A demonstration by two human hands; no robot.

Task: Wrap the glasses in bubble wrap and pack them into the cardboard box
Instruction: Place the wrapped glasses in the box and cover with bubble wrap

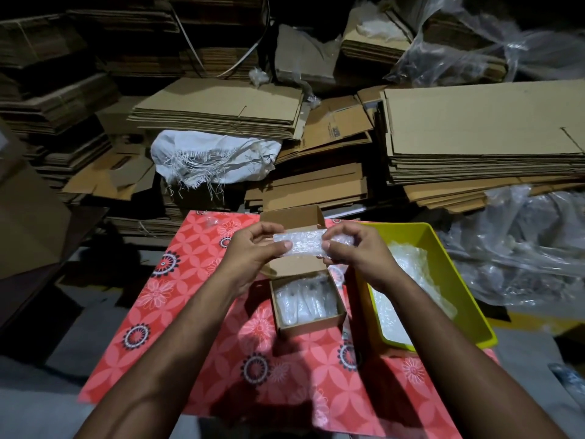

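At frame centre the left hand (253, 248) and right hand (351, 248) each pinch an end of a bubble-wrapped bundle (297, 243), fingers curled round it; it hangs above the open cardboard box (308, 324), which already holds wrapped pieces; the bundle looks light, soft outside, likely fragile within; best held by its padded ends; a yellow tray (443, 280) of wrap sits right on the table (190, 280).

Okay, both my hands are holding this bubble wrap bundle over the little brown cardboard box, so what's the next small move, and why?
Probably lower the bubble wrap bundle into the small brown cardboard box. Left hand and right hand pinch its ends above the open box, and the wrap looks closed. Other clear-wrapped pieces already fill much of the box, so aim for any gap.
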